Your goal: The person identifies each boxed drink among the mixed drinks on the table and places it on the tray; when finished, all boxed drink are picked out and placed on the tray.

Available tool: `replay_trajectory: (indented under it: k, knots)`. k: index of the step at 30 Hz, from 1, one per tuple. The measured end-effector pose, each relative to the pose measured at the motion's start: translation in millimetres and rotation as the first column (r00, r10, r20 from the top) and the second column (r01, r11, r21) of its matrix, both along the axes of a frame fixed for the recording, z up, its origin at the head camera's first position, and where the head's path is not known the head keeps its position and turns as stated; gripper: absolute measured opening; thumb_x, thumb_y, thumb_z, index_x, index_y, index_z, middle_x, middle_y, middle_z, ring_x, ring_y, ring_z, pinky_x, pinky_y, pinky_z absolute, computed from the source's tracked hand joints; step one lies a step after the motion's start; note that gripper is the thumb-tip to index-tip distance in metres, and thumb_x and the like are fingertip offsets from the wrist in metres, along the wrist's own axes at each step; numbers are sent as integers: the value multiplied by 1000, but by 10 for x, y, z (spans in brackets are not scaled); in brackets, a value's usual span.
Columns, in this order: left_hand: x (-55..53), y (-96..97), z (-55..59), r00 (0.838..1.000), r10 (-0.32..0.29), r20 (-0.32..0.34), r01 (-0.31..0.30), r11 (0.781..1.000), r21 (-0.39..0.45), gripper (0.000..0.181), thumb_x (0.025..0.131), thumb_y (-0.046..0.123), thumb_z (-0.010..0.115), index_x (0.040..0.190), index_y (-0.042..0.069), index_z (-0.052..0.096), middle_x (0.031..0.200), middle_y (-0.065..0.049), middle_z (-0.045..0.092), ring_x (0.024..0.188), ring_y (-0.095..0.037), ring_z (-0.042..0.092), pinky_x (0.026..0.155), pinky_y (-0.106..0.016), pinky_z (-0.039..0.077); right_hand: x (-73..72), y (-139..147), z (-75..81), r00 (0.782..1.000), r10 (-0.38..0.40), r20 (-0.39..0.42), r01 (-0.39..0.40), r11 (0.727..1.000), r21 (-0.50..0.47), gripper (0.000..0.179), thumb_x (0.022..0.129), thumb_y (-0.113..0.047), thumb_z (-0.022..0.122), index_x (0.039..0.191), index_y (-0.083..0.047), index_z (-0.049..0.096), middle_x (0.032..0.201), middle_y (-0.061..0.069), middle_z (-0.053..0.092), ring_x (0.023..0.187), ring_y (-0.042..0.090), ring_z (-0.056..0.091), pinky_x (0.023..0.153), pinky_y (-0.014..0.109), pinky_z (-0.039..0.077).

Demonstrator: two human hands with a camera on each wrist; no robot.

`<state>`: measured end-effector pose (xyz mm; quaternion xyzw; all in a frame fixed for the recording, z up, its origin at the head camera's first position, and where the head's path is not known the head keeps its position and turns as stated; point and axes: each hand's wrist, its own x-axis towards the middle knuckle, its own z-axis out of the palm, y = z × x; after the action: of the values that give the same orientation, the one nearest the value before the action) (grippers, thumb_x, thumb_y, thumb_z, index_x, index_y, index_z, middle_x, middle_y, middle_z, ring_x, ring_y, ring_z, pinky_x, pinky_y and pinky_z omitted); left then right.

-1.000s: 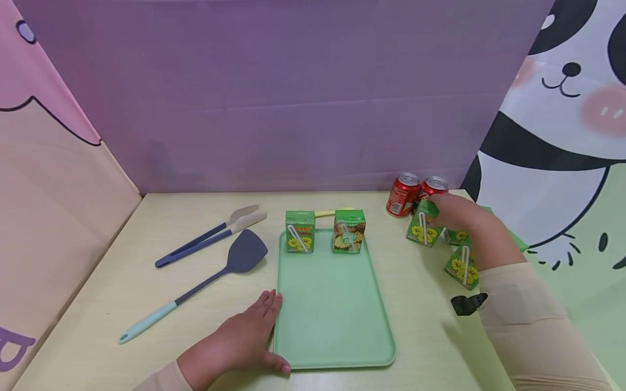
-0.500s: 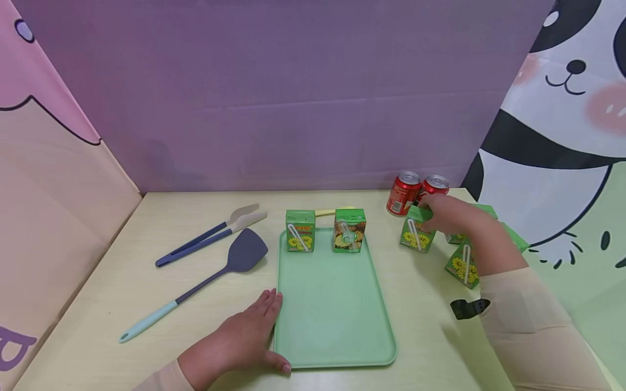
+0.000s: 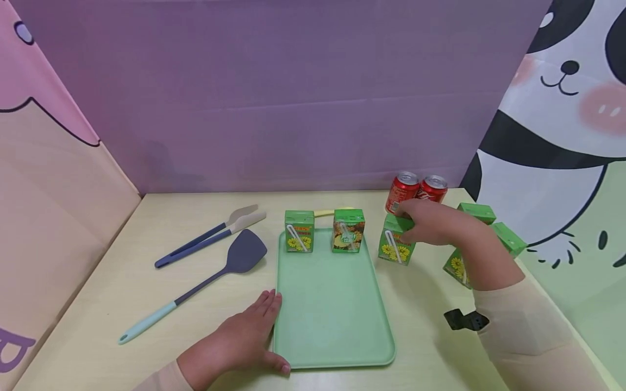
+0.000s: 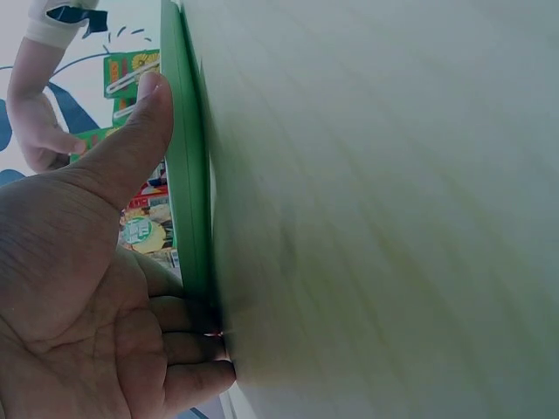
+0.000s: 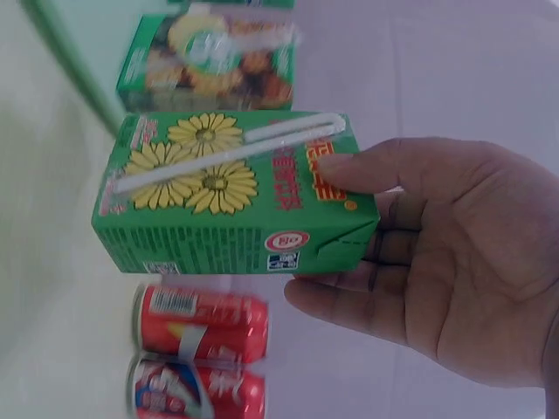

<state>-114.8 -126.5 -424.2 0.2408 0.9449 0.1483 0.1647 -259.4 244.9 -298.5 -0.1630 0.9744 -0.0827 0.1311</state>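
Gripping one carton [image 3: 396,239] by its top: right hand [image 3: 432,220], thumb and fingers curled, between far right corner of tray [image 3: 335,304] and right edge of tabletop [image 3: 98,282]. Left hand [image 3: 244,336]: straight fingers touching tray's left edge. Advised: light squeeze, carton upright, tray steady.

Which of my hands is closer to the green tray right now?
Left. Your left hand touches the green tray at its left edge; your right hand is off the right of its far end, gripping a flower-printed drink carton.

The right grip [image 5: 463,253] pinches a green flower-print carton [image 5: 231,194] near two red cans [image 5: 229,325].
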Motion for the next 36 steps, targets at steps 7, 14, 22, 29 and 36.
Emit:
replay_trajectory:
  k: [7,14,22,29,36]
  knots:
    - [5,-1,4,1000,-5,-7,5,1000,2,129,64,73,74,154,-3,21,161,-22,19,150,-35,17,115,-50,31,143,-335,22,993,113,-36,-114,993,-29,47,84,-28,75,124,-9,60,115,4,63,104,22,59,89,45,54]
    - [-5,0,-4,1000,-3,-3,3,1000,-4,129,64,74,73,154,-2,21,162,-21,18,151,-35,16,115,-50,31,208,-671,-114,972,227,-63,-231,970,-75,51,89,-30,69,132,-7,56,128,6,56,115,22,55,100,44,48]
    - [-15,-7,-21,1000,-6,-2,6,1000,-20,128,66,74,72,155,-2,20,162,-21,18,151,-34,16,116,-49,30,218,-990,-278,949,304,-81,-312,942,-123,50,90,-29,69,133,-7,55,131,4,54,116,18,52,103,40,46]
    - [-19,1,-18,1000,-6,9,6,999,-34,129,65,76,71,155,-1,20,162,-19,18,151,-33,16,116,-49,30,208,-1210,-404,932,343,-112,-356,927,-120,50,90,-33,69,133,-10,56,132,1,55,120,16,52,103,37,46]
    - [-12,3,-16,1000,-5,4,5,1000,-30,129,65,76,72,155,-1,21,162,-20,19,151,-34,17,115,-49,32,188,-1400,-459,926,360,-114,-371,922,-108,49,90,-33,70,133,-12,56,129,1,56,116,16,54,102,38,47]
